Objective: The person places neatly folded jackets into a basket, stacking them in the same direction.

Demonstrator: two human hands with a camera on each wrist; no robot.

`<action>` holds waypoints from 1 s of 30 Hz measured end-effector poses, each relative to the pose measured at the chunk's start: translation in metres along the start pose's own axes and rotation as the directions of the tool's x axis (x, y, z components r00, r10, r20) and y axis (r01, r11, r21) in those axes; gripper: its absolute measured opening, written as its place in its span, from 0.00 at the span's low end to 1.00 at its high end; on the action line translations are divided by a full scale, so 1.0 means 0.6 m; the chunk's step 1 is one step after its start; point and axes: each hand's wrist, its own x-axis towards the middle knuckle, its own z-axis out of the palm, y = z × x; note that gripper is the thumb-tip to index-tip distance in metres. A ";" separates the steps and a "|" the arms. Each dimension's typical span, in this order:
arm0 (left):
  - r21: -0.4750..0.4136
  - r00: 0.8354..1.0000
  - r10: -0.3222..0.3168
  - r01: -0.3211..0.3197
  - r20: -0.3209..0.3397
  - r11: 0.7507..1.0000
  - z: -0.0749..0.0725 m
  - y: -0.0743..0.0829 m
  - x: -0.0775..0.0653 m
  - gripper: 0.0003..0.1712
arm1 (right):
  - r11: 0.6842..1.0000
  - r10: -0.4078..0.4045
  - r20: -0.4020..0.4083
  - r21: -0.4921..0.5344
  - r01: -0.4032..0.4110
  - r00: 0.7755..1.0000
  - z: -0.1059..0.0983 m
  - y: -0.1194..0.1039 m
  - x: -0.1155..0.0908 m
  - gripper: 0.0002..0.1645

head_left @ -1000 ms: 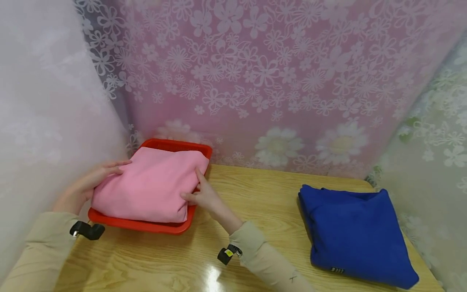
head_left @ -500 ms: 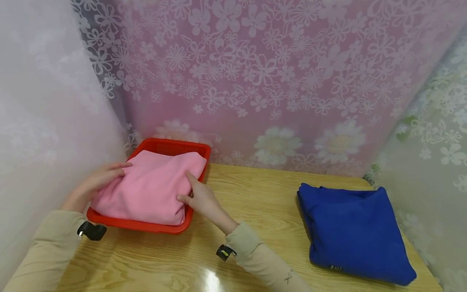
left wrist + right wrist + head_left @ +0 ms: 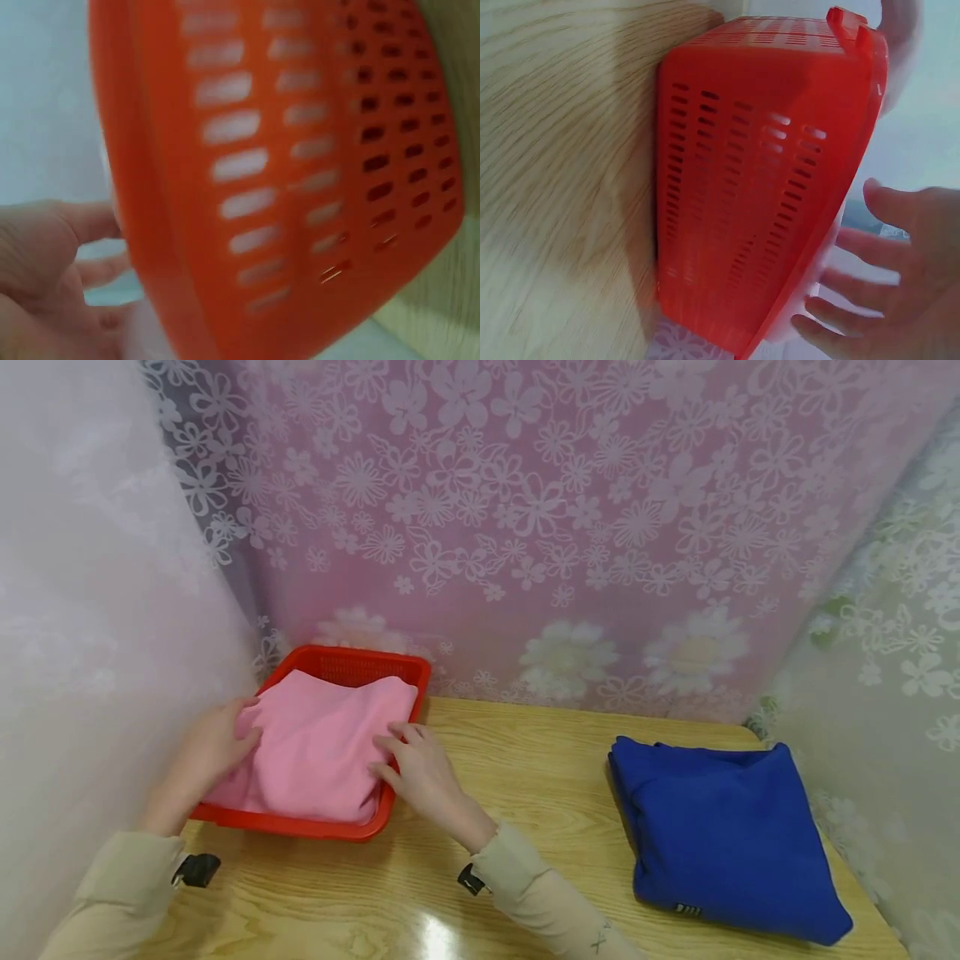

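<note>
A folded pink garment (image 3: 318,743) lies inside a red plastic basket (image 3: 307,828) with slotted walls. On the garment's left side rests my left hand (image 3: 204,752), its fingers over the cloth near the basket's left rim. My right hand (image 3: 427,774) touches the garment's right side with spread, slightly bent fingers. In the left wrist view the basket wall (image 3: 307,262) fills most of the picture, and the hand (image 3: 45,277) reaches past its rim. The right wrist view has the right hand (image 3: 911,277) above the rim, fingers apart.
A folded blue garment (image 3: 731,835) lies on the right of the wooden table (image 3: 525,777). A floral pink curtain (image 3: 480,527) hangs behind the table, and pale sheets (image 3: 90,568) stand at both sides. The basket sits close to the left sheet.
The pink garment has settled lower in the basket, showing more of the back wall. My left hand has shifted inward across the cloth. The right hand's fingers have come onto the cloth's right edge.
</note>
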 end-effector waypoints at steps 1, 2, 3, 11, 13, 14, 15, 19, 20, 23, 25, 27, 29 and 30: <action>0.027 0.999 0.007 -0.006 -0.043 1.000 0.002 0.005 -0.011 0.32 | 0.999 -0.020 0.026 -0.031 0.021 0.999 0.001 0.001 -0.001 0.28; 0.058 0.997 0.023 -0.019 -0.080 0.998 0.005 0.009 -0.021 0.31 | 0.998 -0.036 0.057 -0.049 0.038 0.998 0.003 0.002 -0.002 0.28; 0.089 0.993 0.045 -0.035 -0.113 0.995 0.008 0.011 -0.030 0.29 | 0.997 -0.048 0.089 -0.062 0.054 0.995 0.004 0.004 -0.003 0.29; 0.215 0.990 0.140 -0.131 -0.028 0.968 0.043 -0.003 -0.047 0.21 | 0.991 -0.075 0.204 -0.096 0.096 0.976 0.019 0.020 -0.002 0.30; 0.210 0.989 0.145 -0.141 -0.005 0.967 0.050 -0.009 -0.043 0.20 | 0.987 -0.088 0.201 -0.118 0.113 0.976 0.022 0.021 -0.002 0.29; 0.202 0.990 0.143 -0.140 0.003 0.969 0.052 -0.011 -0.041 0.20 | 0.985 -0.094 0.202 -0.122 0.121 0.975 0.023 0.021 -0.002 0.29; 0.197 0.990 0.144 -0.142 0.006 0.970 0.052 -0.012 -0.040 0.20 | 0.986 -0.096 0.203 -0.117 0.122 0.975 0.023 0.021 -0.002 0.29; 0.169 0.993 0.115 -0.112 -0.009 0.979 0.050 0.002 -0.042 0.22 | 0.993 -0.100 0.194 -0.041 0.110 0.976 0.016 0.027 -0.004 0.28; 0.164 0.994 0.108 -0.102 -0.027 0.981 0.049 0.012 -0.045 0.23 | 0.994 -0.102 0.182 -0.019 0.107 0.978 0.013 0.031 -0.005 0.28; 0.151 0.986 0.111 -0.092 -0.121 0.984 0.050 0.049 -0.052 0.24 | 0.994 -0.106 0.127 0.038 0.102 0.986 0.001 0.045 -0.010 0.29; 0.158 0.968 0.154 -0.123 -0.197 0.980 0.055 0.076 -0.053 0.23 | 0.994 -0.101 0.090 0.061 0.095 0.991 -0.007 0.056 -0.017 0.30; 0.172 0.948 0.201 -0.161 -0.248 0.972 0.064 0.103 -0.050 0.24 | 0.993 -0.090 0.060 0.082 0.085 0.994 -0.016 0.068 -0.025 0.32; 0.181 0.930 0.240 -0.195 -0.277 0.964 0.077 0.128 -0.047 0.25 | 0.992 -0.076 0.041 0.102 0.071 0.996 -0.025 0.079 -0.036 0.33; 0.180 0.928 0.250 -0.205 -0.277 0.962 0.083 0.140 -0.045 0.26 | 0.992 -0.065 0.038 0.107 0.060 0.997 -0.029 0.085 -0.042 0.34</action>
